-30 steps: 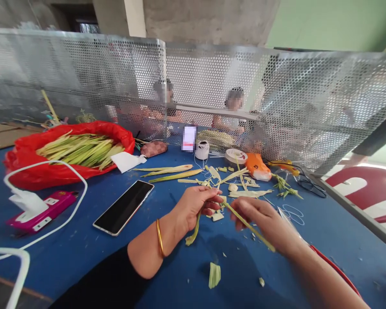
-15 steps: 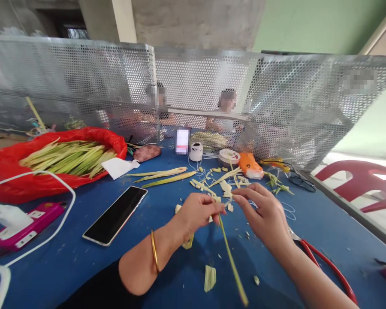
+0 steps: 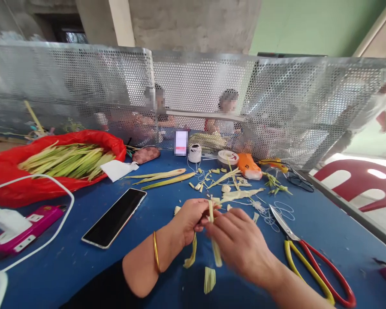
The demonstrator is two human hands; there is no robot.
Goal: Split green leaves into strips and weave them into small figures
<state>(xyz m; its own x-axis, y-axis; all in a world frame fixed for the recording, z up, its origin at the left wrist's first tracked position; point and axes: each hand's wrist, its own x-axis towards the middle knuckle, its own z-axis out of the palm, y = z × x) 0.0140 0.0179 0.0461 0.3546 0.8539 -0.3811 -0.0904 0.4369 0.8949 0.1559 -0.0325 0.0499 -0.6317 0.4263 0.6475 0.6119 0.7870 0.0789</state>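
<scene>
Head view: the left hand (image 3: 196, 216) is closed, pinching a pale leaf strip (image 3: 216, 254). The right hand (image 3: 241, 244) is half curled against the strip (fingertips hidden; its grip cannot be told). The strip is above the blue table (image 3: 161, 285); a perforated metal partition (image 3: 196, 81) lines the far edge. Its long axis runs far-to-near, lower end toward the near edge.
</scene>
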